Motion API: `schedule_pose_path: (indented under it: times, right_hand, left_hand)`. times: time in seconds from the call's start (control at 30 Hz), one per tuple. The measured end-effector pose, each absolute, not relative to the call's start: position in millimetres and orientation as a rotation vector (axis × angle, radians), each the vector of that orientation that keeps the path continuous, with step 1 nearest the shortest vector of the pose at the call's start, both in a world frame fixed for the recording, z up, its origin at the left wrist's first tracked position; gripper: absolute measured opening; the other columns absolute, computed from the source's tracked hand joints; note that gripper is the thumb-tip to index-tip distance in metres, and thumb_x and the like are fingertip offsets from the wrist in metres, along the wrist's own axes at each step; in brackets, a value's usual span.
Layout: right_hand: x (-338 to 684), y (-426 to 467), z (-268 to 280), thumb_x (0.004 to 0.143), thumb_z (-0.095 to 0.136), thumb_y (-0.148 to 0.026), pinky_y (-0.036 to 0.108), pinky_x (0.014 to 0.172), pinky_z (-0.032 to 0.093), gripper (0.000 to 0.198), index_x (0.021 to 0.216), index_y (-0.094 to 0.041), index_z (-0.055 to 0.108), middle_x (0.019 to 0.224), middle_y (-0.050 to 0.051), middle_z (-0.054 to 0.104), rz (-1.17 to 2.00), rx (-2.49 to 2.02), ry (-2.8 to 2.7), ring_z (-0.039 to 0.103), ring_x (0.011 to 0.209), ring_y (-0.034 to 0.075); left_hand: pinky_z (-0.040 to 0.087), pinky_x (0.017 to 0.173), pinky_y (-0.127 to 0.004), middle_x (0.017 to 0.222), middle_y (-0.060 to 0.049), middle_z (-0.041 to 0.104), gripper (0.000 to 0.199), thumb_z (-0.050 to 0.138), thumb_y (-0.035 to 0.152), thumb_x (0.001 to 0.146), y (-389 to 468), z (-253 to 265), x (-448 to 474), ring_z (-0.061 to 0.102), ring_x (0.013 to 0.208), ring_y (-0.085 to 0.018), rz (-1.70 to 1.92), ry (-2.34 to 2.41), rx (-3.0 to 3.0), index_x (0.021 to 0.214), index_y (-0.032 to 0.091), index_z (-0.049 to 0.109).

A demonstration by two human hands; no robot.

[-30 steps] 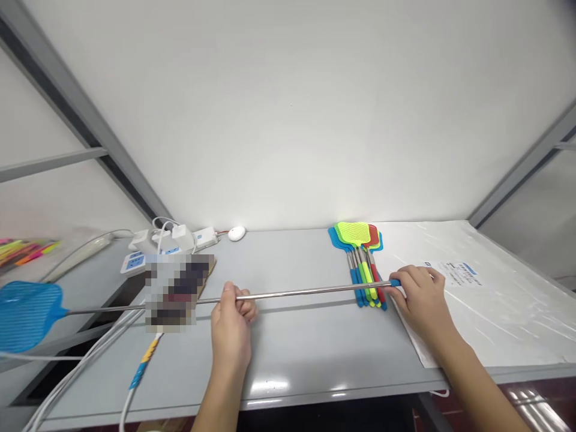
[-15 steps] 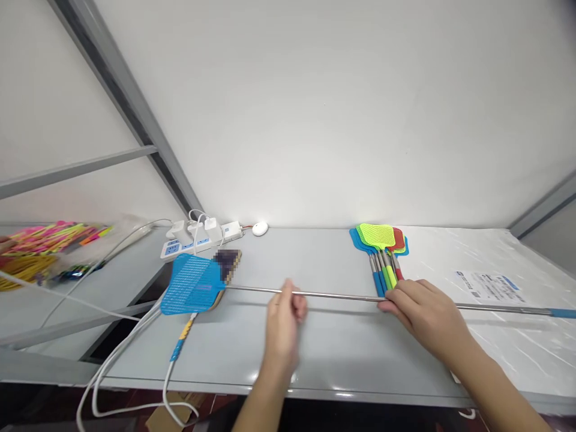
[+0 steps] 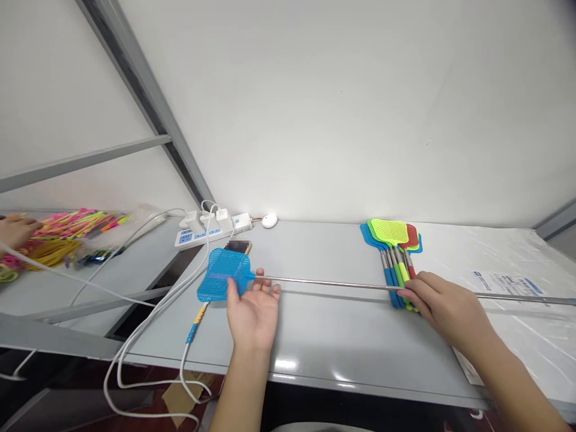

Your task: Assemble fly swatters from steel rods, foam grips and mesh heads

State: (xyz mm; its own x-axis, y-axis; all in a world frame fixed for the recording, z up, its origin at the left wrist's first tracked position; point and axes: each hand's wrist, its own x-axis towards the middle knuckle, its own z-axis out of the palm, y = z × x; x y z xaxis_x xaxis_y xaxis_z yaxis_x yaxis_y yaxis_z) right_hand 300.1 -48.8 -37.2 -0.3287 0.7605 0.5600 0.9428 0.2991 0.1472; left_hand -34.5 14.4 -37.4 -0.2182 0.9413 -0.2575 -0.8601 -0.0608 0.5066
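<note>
A blue fly swatter [image 3: 222,267] with a long, extended metal shaft lies level across the view, its mesh head on the left. Palm up, my left hand [image 3: 254,315] is open beside the neck of the head, fingers spread behind the thin shaft and thumb apart, near the mesh. My right hand [image 3: 443,306] is closed around the thicker part of the shaft. Just behind that hand lies a pile of shorter fly swatters [image 3: 391,234] with yellow-green, red and blue heads; my fingers hide some of their handle ends.
A white power strip [image 3: 213,231] with plugs, a phone [image 3: 238,246] and a white round device [image 3: 269,221] sit at the back. White cables [image 3: 148,327] hang over the front edge. At far left, another person's hand [image 3: 18,231] touches colourful strips. A plastic-wrapped package [image 3: 504,252] lies right.
My left hand has slid left along the shaft towards the swatter head and opened from its closed grip. My right hand still grips the shaft. The view has shifted slightly left.
</note>
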Motion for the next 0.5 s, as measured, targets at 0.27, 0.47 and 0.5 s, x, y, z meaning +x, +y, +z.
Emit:
schedule_pose_path:
  times: [0.27, 0.47, 0.5]
  right_hand:
    - [295, -56, -39, 0.094, 0.048, -0.041, 0.028, 0.052, 0.023, 0.03, 0.077, -0.02, 0.062, 0.064, -0.001, 0.054, -0.689, -1.492, -2.206, 0.047, 0.055, 0.011]
    - [266, -54, -16, 0.095, 0.047, -0.041, 0.03, 0.051, 0.019, 0.038, 0.064, -0.02, 0.054, 0.058, -0.002, 0.05, -0.805, -1.461, -2.235, 0.04, 0.05, 0.01]
    - [265, -53, -12, 0.095, 0.047, -0.041, 0.03, 0.051, 0.018, 0.039, 0.063, -0.02, 0.053, 0.058, -0.002, 0.05, -0.804, -1.47, -2.235, 0.04, 0.05, 0.01]
  left_hand:
    - [0.048, 0.07, -0.03, 0.082, -0.002, 0.061, 0.022, 0.056, 0.04, 0.088, 14, -44, -21, 0.06, 0.078, -0.014, 1.865, 0.932, 0.184, 0.091, 0.018, 0.058]
    - [0.049, 0.067, -0.029, 0.092, -0.007, 0.063, 0.033, 0.06, 0.048, 0.083, -21, -51, 37, 0.061, 0.08, -0.016, 1.65, 0.916, 0.195, 0.096, 0.017, 0.058]
    - [0.049, 0.066, -0.028, 0.092, -0.008, 0.064, 0.034, 0.06, 0.048, 0.083, -23, -52, 40, 0.061, 0.08, -0.016, 1.643, 0.924, 0.195, 0.095, 0.017, 0.058]
